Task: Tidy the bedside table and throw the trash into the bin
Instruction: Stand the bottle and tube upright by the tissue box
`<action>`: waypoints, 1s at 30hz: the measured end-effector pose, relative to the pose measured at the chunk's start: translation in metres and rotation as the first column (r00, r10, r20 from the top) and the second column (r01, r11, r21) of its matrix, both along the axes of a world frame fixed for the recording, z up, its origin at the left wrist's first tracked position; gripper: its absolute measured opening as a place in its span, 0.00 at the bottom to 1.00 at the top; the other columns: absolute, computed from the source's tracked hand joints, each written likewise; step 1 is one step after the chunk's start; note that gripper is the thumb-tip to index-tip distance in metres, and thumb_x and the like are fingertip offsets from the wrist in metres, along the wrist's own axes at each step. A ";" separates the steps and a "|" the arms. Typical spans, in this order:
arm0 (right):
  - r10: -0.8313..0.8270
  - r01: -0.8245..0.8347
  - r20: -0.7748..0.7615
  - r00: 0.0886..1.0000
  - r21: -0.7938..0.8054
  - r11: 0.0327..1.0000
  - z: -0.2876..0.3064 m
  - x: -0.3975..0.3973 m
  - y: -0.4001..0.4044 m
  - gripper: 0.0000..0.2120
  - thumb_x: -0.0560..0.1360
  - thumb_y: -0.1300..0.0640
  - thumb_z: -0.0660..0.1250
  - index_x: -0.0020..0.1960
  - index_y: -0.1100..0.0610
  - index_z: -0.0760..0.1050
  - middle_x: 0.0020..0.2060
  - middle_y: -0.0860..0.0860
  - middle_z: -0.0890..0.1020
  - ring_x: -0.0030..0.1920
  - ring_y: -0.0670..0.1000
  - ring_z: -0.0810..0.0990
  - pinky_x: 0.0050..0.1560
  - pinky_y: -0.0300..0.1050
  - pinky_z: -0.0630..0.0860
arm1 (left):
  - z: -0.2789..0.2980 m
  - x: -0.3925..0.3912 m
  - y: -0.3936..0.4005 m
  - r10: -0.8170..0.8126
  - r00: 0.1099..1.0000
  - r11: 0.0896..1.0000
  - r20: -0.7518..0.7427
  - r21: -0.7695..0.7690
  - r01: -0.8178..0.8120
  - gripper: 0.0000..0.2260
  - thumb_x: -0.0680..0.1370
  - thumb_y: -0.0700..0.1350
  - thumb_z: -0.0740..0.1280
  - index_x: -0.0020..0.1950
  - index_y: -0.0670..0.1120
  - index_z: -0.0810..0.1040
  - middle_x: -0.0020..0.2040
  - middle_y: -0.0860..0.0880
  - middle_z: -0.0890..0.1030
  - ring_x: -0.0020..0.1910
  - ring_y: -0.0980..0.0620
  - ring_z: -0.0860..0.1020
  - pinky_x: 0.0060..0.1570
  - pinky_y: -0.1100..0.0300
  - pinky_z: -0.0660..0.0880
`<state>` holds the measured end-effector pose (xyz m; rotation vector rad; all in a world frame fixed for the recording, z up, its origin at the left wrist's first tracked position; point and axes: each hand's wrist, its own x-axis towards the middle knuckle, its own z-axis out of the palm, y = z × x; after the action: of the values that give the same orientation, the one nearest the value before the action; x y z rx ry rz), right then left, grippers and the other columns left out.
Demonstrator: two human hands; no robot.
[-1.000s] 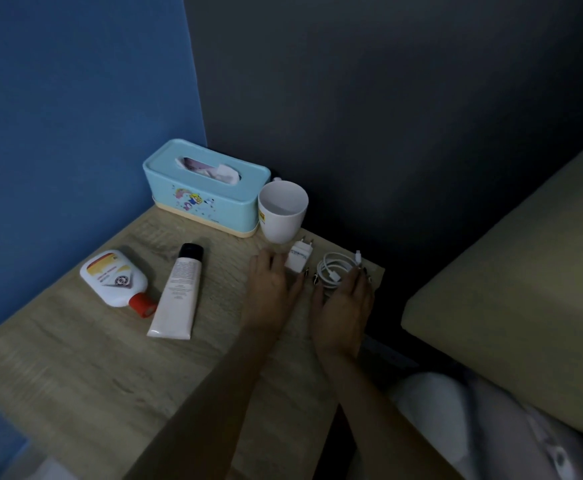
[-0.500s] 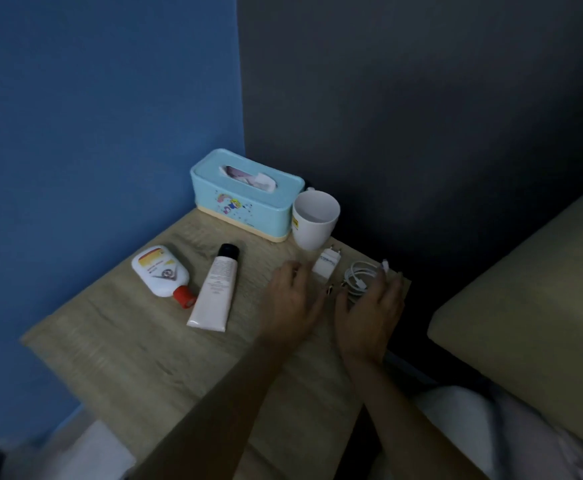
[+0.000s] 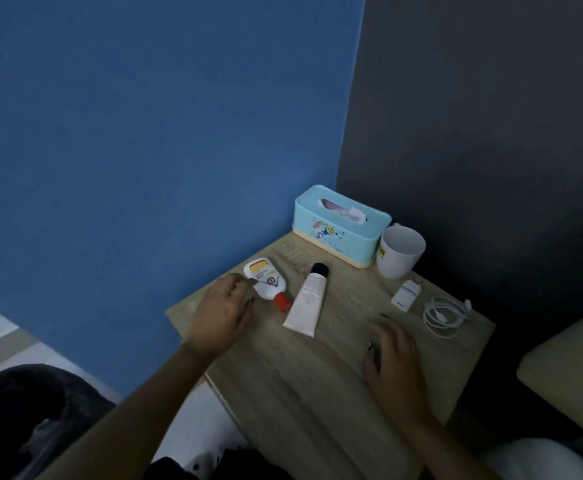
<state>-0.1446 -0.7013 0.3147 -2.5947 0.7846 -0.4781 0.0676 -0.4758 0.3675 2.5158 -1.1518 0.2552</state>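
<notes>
Down on the wooden desk (image 3: pixel 303 382), the white bottle (image 3: pixel 265 278) with the red cap lies flat near the left edge, cap pointing toward the camera. The left hand (image 3: pixel 221 317) is right on it, fingers loosely curled with the fingertips (image 3: pixel 248 280) touching the bottle's near side; whether they actually grip it is hard to tell in this dim, slightly blurred view. Just beside the bottle lies a pale tube (image 3: pixel 308 299) with a black cap, its cap end pointing to the back. The right hand (image 3: pixel 392 358) rests palm down on bare wood, fingers spread flat, holding nothing. Beyond it sit a white charger plug (image 3: pixel 406 295) and a coiled white cable (image 3: pixel 445 314) near the desk's right edge, close together. At the back, a light blue tissue box (image 3: pixel 338 232) stands in the corner, a white mug (image 3: pixel 400 250) upright just beside it. Blue wall (image 3: pixel 144 133) on the left, dark wall behind.
</notes>
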 end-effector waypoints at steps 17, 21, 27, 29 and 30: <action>0.518 -0.604 -0.440 0.733 -0.072 0.794 0.033 0.147 -0.027 0.26 0.78 0.62 0.60 0.73 0.47 0.64 0.79 0.48 0.49 0.78 0.57 0.43 0.74 0.59 0.54 | 0.001 0.088 -0.067 -0.192 0.923 0.847 -0.332 0.420 0.327 0.34 0.72 0.45 0.69 0.76 0.53 0.59 0.79 0.49 0.52 0.78 0.46 0.49 0.76 0.51 0.48; 0.600 -0.627 -0.212 0.772 -0.089 0.774 0.024 0.142 -0.042 0.23 0.75 0.54 0.66 0.69 0.49 0.68 0.71 0.50 0.66 0.71 0.52 0.65 0.61 0.54 0.74 | 0.001 0.090 -0.061 -0.247 0.898 0.873 -0.365 0.319 0.370 0.31 0.70 0.38 0.69 0.72 0.50 0.66 0.72 0.48 0.66 0.72 0.47 0.64 0.68 0.56 0.63; 0.305 -0.361 0.214 0.928 0.309 0.880 0.028 0.131 -0.025 0.15 0.77 0.59 0.64 0.61 0.46 0.71 0.45 0.45 0.79 0.39 0.38 0.75 0.36 0.32 0.71 | 0.001 0.093 -0.056 -0.250 0.914 0.905 -0.321 0.258 0.338 0.29 0.69 0.39 0.72 0.68 0.49 0.68 0.65 0.49 0.68 0.62 0.49 0.70 0.50 0.61 0.66; 0.078 -0.204 0.257 0.963 0.509 0.836 0.029 0.134 -0.020 0.11 0.76 0.61 0.62 0.55 0.48 0.73 0.38 0.46 0.78 0.34 0.40 0.74 0.35 0.39 0.70 | 0.001 0.093 -0.055 -0.260 0.913 0.898 -0.315 0.268 0.349 0.29 0.68 0.39 0.72 0.67 0.50 0.68 0.64 0.50 0.70 0.62 0.49 0.71 0.50 0.60 0.68; -0.009 -0.163 0.269 0.963 0.611 0.774 0.030 0.135 -0.019 0.10 0.74 0.61 0.63 0.52 0.49 0.74 0.40 0.47 0.78 0.39 0.41 0.76 0.40 0.44 0.72 | 0.002 0.093 -0.055 -0.262 0.913 0.893 -0.313 0.280 0.353 0.29 0.68 0.40 0.72 0.67 0.50 0.67 0.64 0.50 0.70 0.63 0.49 0.71 0.51 0.58 0.70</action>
<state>-0.0092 -0.7207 0.3449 -1.8795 0.6071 -0.4233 0.1603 -0.5305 0.3690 2.4785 -1.5599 -0.3853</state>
